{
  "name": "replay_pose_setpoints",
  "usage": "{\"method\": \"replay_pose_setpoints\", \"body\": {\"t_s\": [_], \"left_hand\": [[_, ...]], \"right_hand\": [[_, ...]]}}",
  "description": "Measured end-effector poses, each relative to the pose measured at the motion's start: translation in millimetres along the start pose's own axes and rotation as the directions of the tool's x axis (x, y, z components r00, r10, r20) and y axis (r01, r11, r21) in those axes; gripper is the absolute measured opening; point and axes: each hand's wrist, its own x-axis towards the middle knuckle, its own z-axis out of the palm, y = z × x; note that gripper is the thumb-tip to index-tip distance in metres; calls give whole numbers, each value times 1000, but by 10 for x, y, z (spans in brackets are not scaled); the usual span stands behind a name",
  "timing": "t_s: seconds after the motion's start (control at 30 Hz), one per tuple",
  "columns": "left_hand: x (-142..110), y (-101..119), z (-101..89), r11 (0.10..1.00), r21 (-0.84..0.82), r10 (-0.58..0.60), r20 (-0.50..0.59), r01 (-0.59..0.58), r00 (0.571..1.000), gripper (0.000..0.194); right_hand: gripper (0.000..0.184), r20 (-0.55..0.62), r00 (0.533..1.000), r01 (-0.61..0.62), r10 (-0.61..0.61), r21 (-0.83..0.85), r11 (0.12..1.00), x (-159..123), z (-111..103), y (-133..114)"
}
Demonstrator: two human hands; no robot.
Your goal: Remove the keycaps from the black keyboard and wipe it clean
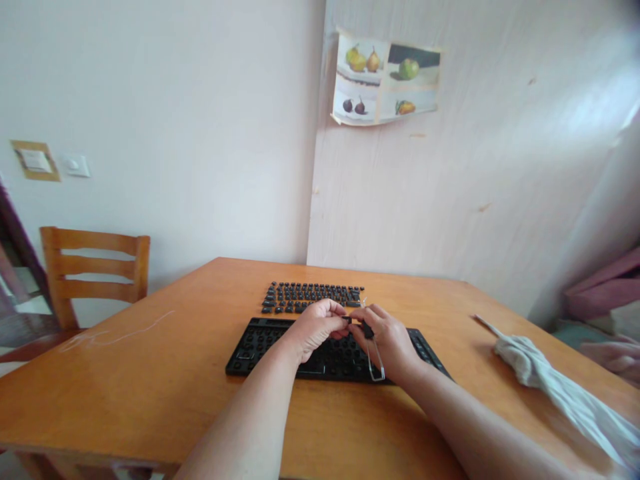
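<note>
Keyboard (330, 361) partly behind left hand (316, 328) and right hand (391, 341).

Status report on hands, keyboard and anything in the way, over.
Left hand: pinching small black piece. Right hand: gripping wire tool. Keyboard: flat on table, partly hidden by hands. Cloth: off right, clear of keyboard.

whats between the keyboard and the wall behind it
Rows of loose black keys lie on the table between keyboard and wall, in the head view.

Black keyboard (333, 363) flat on the table (150, 380), loose black keycaps (313, 295) in rows beyond, wire-looped puller (368, 330) above
</note>
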Motion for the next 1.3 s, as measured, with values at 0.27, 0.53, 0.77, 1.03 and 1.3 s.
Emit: {"method": "replay_pose_setpoints", "body": {"t_s": [0.27, 0.53, 0.77, 1.03, 1.3], "left_hand": [[34, 47, -95, 999, -16, 31, -217, -35, 976, 27], [97, 62, -234, 998, 30, 67, -562, -61, 825, 19], [123, 39, -255, 993, 110, 105, -577, -50, 810, 18], [139, 27, -278, 991, 132, 95, -570, -23, 816, 20], [155, -11, -280, 984, 176, 109, -541, -15, 834, 19]], "right_hand": [[19, 26, 994, -102, 103, -42, 994, 88, -27, 226], [19, 210, 958, -176, 198, -120, 977, 363, -4, 504], [23, 342, 908, -143, 241, -286, 948, 573, 249, 534], [24, 393, 869, -160, 300, -351, 923, 686, 413, 603], [25, 435, 847, -152, 306, -353, 923, 692, 441, 609]]}}
